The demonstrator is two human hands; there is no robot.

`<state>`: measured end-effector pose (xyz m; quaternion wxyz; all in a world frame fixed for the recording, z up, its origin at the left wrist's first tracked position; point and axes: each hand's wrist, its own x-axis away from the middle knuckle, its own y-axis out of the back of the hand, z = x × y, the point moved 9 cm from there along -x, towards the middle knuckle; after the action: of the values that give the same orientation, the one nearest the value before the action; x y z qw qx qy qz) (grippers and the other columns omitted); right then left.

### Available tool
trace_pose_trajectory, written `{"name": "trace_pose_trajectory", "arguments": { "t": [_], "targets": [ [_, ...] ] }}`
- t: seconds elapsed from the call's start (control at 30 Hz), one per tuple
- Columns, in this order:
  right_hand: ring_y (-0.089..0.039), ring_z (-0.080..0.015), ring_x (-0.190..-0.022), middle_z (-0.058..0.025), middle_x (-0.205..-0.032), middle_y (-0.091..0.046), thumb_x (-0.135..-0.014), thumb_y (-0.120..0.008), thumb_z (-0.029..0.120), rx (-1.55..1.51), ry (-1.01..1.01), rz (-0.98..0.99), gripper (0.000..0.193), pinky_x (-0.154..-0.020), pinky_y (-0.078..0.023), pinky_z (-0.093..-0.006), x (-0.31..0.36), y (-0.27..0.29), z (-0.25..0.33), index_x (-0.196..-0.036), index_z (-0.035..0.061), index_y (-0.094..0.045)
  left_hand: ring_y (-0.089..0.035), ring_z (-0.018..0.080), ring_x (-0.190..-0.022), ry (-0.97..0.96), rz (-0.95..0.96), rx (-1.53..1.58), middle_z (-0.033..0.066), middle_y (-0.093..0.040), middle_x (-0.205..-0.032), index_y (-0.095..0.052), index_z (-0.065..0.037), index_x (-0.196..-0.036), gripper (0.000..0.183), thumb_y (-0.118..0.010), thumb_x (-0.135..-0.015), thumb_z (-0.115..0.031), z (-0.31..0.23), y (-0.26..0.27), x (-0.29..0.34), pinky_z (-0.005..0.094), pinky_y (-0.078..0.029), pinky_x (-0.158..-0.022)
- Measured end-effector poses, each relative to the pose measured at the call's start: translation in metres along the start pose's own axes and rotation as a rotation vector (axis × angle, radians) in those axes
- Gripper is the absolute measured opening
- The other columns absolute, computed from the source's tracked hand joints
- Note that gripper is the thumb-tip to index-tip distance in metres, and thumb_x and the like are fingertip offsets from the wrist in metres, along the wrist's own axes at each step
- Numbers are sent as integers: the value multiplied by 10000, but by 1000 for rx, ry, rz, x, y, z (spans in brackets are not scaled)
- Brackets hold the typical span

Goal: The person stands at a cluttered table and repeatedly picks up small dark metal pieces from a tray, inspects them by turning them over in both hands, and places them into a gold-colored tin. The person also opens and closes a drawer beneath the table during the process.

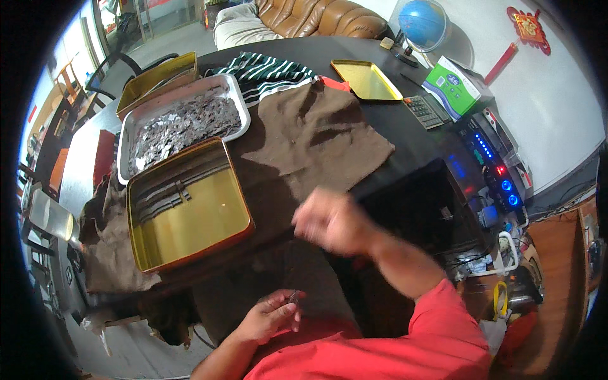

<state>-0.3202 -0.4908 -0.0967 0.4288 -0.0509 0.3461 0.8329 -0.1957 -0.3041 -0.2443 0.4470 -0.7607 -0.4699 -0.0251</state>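
Observation:
Close to my body, my left hand (269,316) is closed, pinching a small dark metal piece (293,296) between thumb and fingers; its exact kind is too small to make out. My right hand (332,220) is raised over the front of the brown cloth (310,133), its fingers smeared by motion. Left of it stands a gold-coloured metal tin (190,231), with rows of thin grey pieces (168,201) lined up along its far side. Behind the tin, a white tray (237,104) holds a heap of loose flat metal pieces (183,123).
Another gold tin (187,66) stands behind the tray, and a shallow yellow lid (367,79) lies farther right. A calculator (425,113), a green-and-white box (457,85), a globe (423,25) and a power strip with blue lights (503,183) line the right side. Striped cloth (259,73) lies beyond the tray.

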Motion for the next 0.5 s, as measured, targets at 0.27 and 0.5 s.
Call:
{"name": "trace_pose_trajectory", "arguments": {
  "t": [0.27,0.5],
  "targets": [
    [-651,-374,-1129,-203,-1256,-635,-893,-708,202,985,-533,-398,309,-973,-529,-463,-111,247,-207,-1143,20,-707,-581,216,-764,-28,60,144,114,-603,-944,-449,-74,-1315,261,-492,-1067,-143,-15,-13,-12,310,-460,-686],
    [-661,-399,-1122,-234,-1155,-696,-908,-624,111,984,-576,-250,238,-969,-525,-478,-132,247,-286,-1090,4,-735,-525,191,-743,-53,-93,36,95,-564,-918,-449,-18,-1277,287,-474,-998,-79,-19,-2,-21,311,-441,-668]
  ]
}}
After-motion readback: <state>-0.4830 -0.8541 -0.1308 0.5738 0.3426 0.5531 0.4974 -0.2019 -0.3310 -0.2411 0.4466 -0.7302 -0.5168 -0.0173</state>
